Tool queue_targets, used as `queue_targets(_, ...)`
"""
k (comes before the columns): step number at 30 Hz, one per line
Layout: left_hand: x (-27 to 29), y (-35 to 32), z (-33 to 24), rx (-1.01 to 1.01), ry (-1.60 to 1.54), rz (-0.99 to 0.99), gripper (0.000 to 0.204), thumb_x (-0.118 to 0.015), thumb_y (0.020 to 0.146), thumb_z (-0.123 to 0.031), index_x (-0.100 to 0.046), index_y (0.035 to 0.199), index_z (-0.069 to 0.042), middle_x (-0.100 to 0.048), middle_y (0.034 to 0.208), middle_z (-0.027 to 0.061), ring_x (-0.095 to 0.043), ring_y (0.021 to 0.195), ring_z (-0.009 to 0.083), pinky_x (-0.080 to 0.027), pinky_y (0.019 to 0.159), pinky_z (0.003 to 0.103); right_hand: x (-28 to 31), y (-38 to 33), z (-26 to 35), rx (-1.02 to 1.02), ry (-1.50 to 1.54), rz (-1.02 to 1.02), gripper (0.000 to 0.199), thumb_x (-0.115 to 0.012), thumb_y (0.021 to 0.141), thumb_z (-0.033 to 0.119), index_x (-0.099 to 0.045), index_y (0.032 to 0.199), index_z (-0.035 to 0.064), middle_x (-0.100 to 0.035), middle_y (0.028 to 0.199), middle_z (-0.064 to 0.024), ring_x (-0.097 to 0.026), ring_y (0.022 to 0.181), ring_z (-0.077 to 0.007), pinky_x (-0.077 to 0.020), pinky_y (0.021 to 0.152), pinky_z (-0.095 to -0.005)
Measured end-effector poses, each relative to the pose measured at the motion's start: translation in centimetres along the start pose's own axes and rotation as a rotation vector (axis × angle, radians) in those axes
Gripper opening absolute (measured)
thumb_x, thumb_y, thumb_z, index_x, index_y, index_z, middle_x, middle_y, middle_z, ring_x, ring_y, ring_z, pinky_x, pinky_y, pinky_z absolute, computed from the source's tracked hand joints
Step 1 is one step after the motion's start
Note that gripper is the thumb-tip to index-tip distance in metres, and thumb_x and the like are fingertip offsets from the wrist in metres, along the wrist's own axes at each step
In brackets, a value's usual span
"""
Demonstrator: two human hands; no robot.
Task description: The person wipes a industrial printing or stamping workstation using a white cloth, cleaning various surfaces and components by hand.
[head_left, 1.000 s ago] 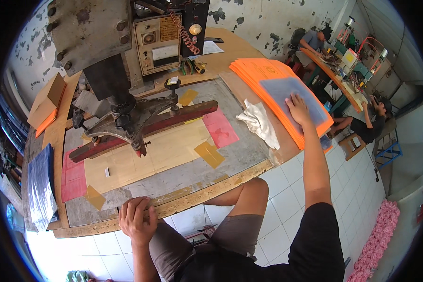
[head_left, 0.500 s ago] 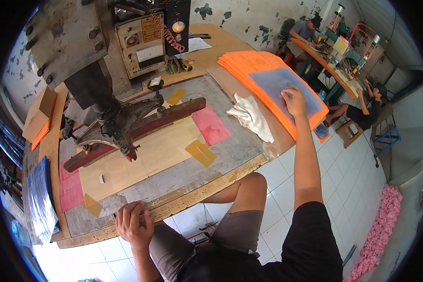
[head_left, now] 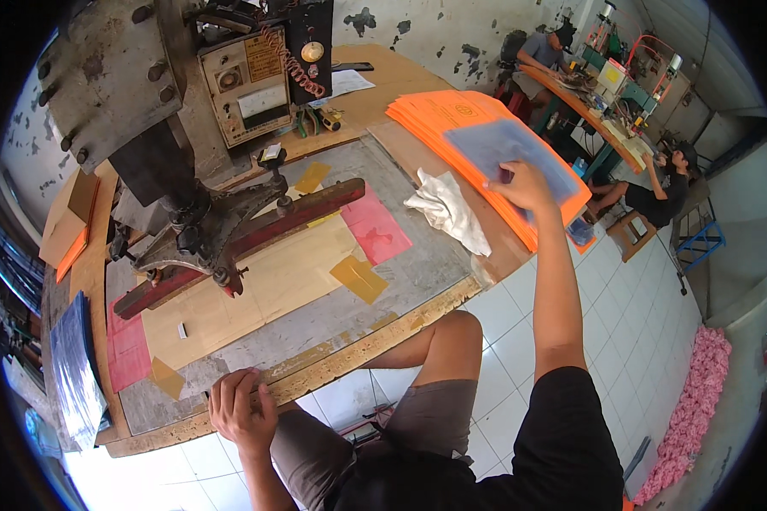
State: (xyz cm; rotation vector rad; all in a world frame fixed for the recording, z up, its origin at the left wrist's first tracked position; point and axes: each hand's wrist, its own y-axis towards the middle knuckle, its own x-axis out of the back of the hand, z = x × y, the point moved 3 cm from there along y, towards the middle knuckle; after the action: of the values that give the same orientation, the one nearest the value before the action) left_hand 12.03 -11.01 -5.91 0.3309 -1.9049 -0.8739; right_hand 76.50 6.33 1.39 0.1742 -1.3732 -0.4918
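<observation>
My right hand [head_left: 527, 187] is over a stack of orange folders [head_left: 452, 108] at the right of the table, near the stack's left edge. Its fingers are bent and a little apart, with nothing visible between them. Beneath the hand, a clear bluish plastic sheet [head_left: 486, 143] covers part of the top folder. Resting on the front edge of the table, my left hand [head_left: 243, 409] has its thumb apart and holds nothing. Before me stands a press whose long red-brown bar [head_left: 256, 243] is above a tan sheet [head_left: 256, 294] taped to the grey metal bed [head_left: 418, 226].
A crumpled white cloth [head_left: 448, 211] lies between bed and stack. Pliers [head_left: 307, 119] sit near the control box [head_left: 245, 89]. Shiny blue sheets [head_left: 75, 366] and a cardboard box [head_left: 68, 213] stand at the left. Two people sit by a far workbench [head_left: 584, 106].
My right hand has shifted left and slightly down across the stack, and its fingers have spread from a closer pinch. My left hand stays on the table edge. The view has shifted slightly.
</observation>
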Motion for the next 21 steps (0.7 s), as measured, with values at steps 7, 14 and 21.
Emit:
queue_targets(7, -0.1, 0.1, -0.1, -0.006, -0.005, 0.000, 0.019, -0.077, 0.089, -0.014, -0.079, 0.107, -0.009, -0.078, 0.109, 0.0060, -0.074, 0.100, 0.0316, -0.057, 0.088, 0.046, 0.4, 1.5, -3.2, -0.310, 0.121, 0.103, 0.053, -0.067, 0.109, 0.053, -0.084, 0.112, 0.0026, -0.080, 0.095, -0.0236, -0.079, 0.100, -0.0389, -0.0579, 0.092, -0.0478)
queue_targets(14, 0.1, 0.2, -0.2, 0.004, -0.005, 0.011, 0.018, -0.075, 0.090, -0.012, -0.079, 0.108, -0.007, -0.078, 0.108, 0.0081, -0.073, 0.099, 0.0333, -0.057, 0.087, 0.048, -1.0, 0.3, -4.5, -0.311, 0.327, 0.014, 0.057, -0.060, 0.112, 0.051, -0.080, 0.110, -0.0012, -0.080, 0.101, -0.0267, -0.077, 0.101, -0.0435, -0.0554, 0.091, -0.0498)
queue_targets(21, 0.1, 0.2, -0.2, -0.004, 0.002, 0.007, 0.020, -0.076, 0.089, -0.012, -0.079, 0.108, -0.007, -0.078, 0.108, 0.0080, -0.073, 0.099, 0.0330, -0.057, 0.087, 0.047, -2.0, 0.1, -5.9, -0.319, 0.423, -0.067, 0.059, -0.054, 0.114, 0.049, -0.080, 0.127, -0.0026, -0.079, 0.119, -0.0309, -0.075, 0.117, -0.0470, -0.0542, 0.103, -0.0507)
